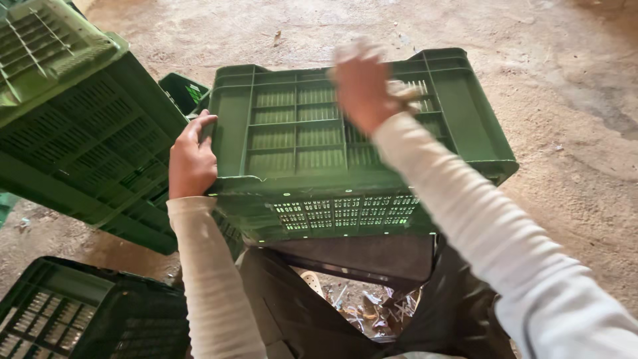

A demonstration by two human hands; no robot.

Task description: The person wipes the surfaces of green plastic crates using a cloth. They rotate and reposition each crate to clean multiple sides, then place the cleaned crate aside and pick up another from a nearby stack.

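Head view, left hand (192,159) fingers clamped on upturned green crate (299,133) edge, right hand (362,86) blurred, fingers unclear, bare floor (571,133) beyond.

Dusty, perhaps concrete floor (565,100), daylit.

A green plastic crate (345,139) with slatted, vented walls is lying upside down, its ribbed underside facing up. It is resting tilted over the open mouth of a black bag (438,312), directly above it. Its near vented wall is hanging just over the bag's rim.
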